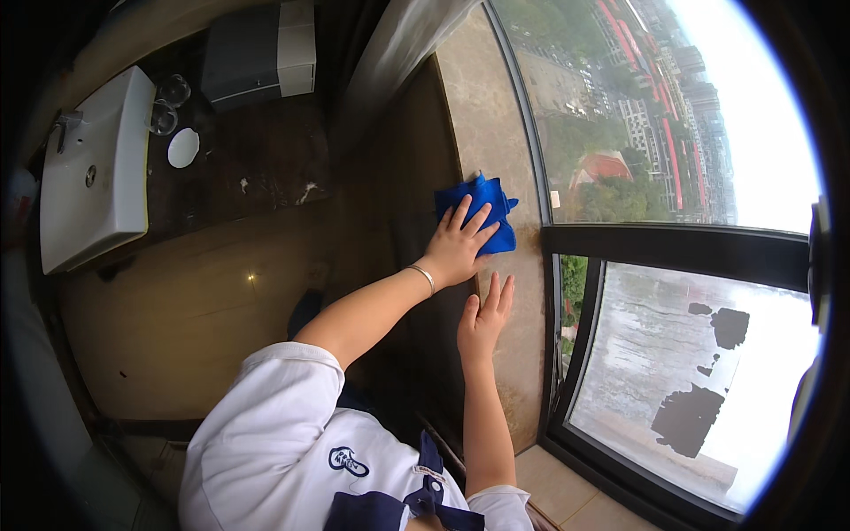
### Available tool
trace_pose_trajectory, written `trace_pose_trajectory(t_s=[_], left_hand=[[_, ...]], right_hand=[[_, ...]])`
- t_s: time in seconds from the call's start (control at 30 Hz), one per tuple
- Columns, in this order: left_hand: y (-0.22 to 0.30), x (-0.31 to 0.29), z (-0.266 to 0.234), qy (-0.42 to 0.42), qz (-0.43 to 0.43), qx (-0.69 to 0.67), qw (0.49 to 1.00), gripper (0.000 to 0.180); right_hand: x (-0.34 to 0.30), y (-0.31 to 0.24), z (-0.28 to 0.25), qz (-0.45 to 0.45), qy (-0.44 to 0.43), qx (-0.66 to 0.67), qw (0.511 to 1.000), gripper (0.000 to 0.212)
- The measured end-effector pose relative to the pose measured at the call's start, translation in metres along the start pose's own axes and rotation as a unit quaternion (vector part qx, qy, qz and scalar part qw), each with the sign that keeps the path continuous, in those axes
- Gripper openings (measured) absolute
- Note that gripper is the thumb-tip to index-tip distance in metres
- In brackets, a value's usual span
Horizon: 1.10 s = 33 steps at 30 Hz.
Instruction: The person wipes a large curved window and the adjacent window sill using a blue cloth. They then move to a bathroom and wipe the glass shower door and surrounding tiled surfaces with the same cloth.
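Room: bathroom w/ white sink [93,168], big window [637,115].
Sill: stone ledge [491,115].
Cloth: blue cloth [485,211] lying crumpled, no clear long side.
Left hand [456,248]: pressing flat on cloth, fingers spread.
Right hand [482,320]: open, resting on ledge.

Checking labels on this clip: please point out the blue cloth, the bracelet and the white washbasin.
blue cloth [490,205]: head view, on the bare fabric above the fingers.
bracelet [425,277]: head view, on the band across the left wrist.
white washbasin [106,177]: head view, on the flat rim right of the drain.
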State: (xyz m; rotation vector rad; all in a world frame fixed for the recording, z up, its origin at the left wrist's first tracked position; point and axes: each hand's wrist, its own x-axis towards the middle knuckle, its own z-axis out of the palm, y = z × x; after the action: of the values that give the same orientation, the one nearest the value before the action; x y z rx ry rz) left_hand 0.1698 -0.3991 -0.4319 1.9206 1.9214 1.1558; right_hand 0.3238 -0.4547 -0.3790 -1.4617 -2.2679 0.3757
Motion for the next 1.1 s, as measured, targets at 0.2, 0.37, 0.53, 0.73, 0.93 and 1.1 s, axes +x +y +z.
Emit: trace_pose_trajectory(t_s=[0.2, 0.37, 0.53, 0.73, 0.93, 1.1], left_hand=[[-0.066, 0.027, 0.036, 0.098, -0.127, -0.367, 0.916, 0.068], [-0.081, 0.021, 0.092, 0.038, -0.181, -0.529, 0.828, 0.075], [-0.117, 0.063, 0.104, 0.112, -0.205, -0.447, 0.864, 0.074], [-0.198, 0.128, 0.134, 0.119, -0.241, -0.232, 0.935, 0.071], [-0.192, 0.106, 0.113, 0.160, -0.258, -0.294, 0.906, 0.075], [-0.111, 0.054, 0.083, 0.125, -0.235, -0.410, 0.872, 0.070]], right_hand=[[0.118, -0.048, 0.057, -0.094, 0.037, 0.049, 0.994, 0.059], [0.176, -0.066, 0.085, -0.135, 0.017, -0.003, 0.991, 0.059], [0.229, -0.075, 0.101, -0.163, -0.062, -0.074, 0.982, 0.060], [0.265, -0.108, 0.132, -0.198, -0.083, -0.189, 0.958, 0.061], [0.256, -0.108, 0.141, -0.225, -0.075, -0.376, 0.896, 0.059], [0.256, -0.100, 0.141, -0.231, -0.064, -0.338, 0.910, 0.060]])
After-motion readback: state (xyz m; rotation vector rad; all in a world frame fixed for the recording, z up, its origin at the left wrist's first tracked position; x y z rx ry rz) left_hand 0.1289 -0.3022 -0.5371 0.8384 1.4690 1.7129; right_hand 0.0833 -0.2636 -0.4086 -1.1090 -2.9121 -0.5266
